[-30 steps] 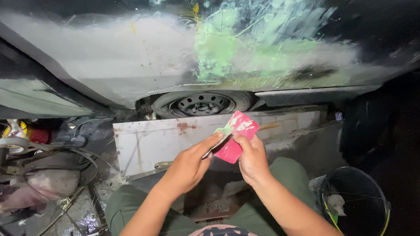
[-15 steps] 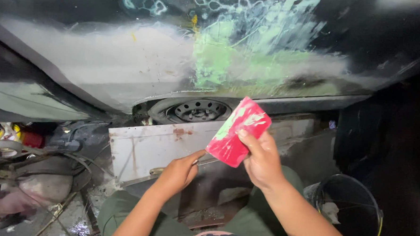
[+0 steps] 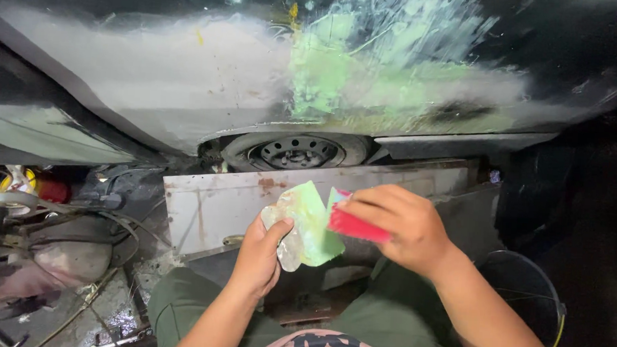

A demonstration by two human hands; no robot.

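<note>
My left hand (image 3: pixel 260 251) holds a flat board (image 3: pixel 305 225) smeared with pale green filler, thumb on its face. My right hand (image 3: pixel 396 226) grips a red plastic spreader (image 3: pixel 356 224) and presses its edge against the green board. Both hands meet in front of my lap, above my green trousers (image 3: pixel 392 323). Ahead rises a car body panel (image 3: pixel 188 71) sanded grey, with a patch of green filler (image 3: pixel 326 77) on it.
A spare wheel (image 3: pixel 297 151) lies under the car behind a rusty white metal sheet (image 3: pixel 217 201). Tools, cables and a red can (image 3: pixel 51 190) clutter the left floor. A black bucket (image 3: pixel 529 287) stands at the right.
My right hand came down from in front of the panel with the red spreader and met the green board, which my left hand lifted up into view.
</note>
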